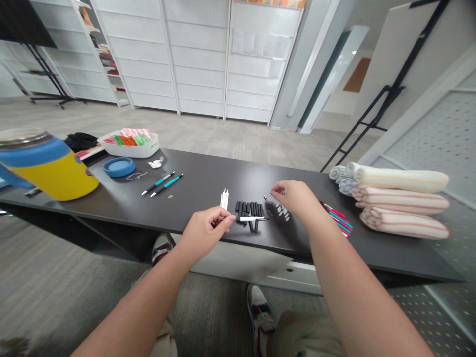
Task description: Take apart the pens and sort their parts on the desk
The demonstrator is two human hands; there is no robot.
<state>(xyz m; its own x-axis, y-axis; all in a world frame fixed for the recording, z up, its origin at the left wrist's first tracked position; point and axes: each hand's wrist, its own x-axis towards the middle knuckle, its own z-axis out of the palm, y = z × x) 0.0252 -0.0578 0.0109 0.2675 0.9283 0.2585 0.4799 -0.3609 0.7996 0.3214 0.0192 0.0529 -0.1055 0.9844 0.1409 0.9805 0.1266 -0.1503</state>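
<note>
My left hand point(208, 227) pinches a partly built pen point(251, 218) by one end; its white stem and dark tip point right. Below it on the dark table lie several short black pen grips point(253, 207). A bundle of thin white refills point(224, 199) sits just beyond my left fingers. To the right, my right hand point(295, 198) is closed with thumb and fingertips together; what they hold, if anything, I cannot make out. Small silver pen parts point(283, 213) are scattered under that hand, with one silver piece point(265, 197) apart to the left.
Two teal-and-black pens point(167, 185) lie left of the refills. Red and teal barrels point(338, 218) are by my right forearm, near rolled towels point(403, 196). Further left stand a blue lid point(119, 167), a white basket point(145, 148) and a large yellow-blue container point(55, 173).
</note>
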